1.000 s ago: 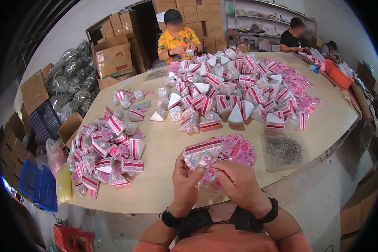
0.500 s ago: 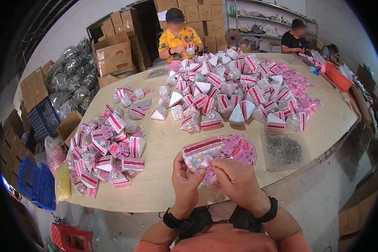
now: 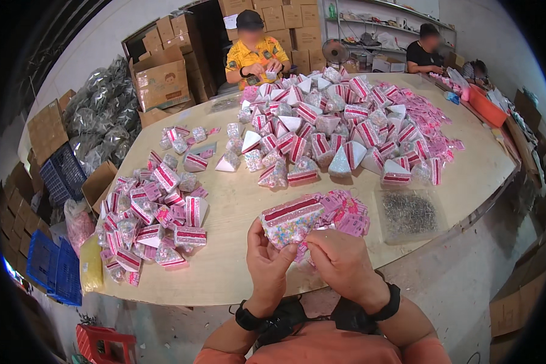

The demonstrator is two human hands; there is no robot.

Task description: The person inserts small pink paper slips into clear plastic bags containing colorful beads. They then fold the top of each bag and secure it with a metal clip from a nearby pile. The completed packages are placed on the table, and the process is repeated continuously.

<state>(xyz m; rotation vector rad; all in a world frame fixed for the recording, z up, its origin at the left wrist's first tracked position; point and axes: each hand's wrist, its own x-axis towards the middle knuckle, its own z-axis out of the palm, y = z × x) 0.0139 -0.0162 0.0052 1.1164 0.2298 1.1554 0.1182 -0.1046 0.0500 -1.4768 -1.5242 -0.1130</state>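
A cake-slice-shaped toy point(image 3: 292, 223) with pink and dark red stripes and pastel sprinkles is held above the table's near edge. My left hand point(image 3: 267, 264) is closed around its lower left side, the thumb on the sprinkled face. At its lower right corner my right hand point(image 3: 344, 262) is pinched together; whatever lies between those fingertips is too small to make out. Just behind the right hand lies a heap of pink printed cards point(image 3: 349, 213). A clear shallow tray point(image 3: 410, 238) of small metal pieces sits to the right.
A large pile of similar cake slices point(image 3: 309, 130) covers the far middle of the table point(image 3: 224, 273), with pink cards point(image 3: 428, 121) beside it. Another pile with cards point(image 3: 142, 212) lies left. Across the table a person in yellow point(image 3: 255, 57) handles a slice. Blue crates point(image 3: 51, 267) stand left.
Both hands keep nearly the same place on the toy, which is tilted slightly differently. The person in yellow has lowered their hands a little. The whole view has shifted slightly.
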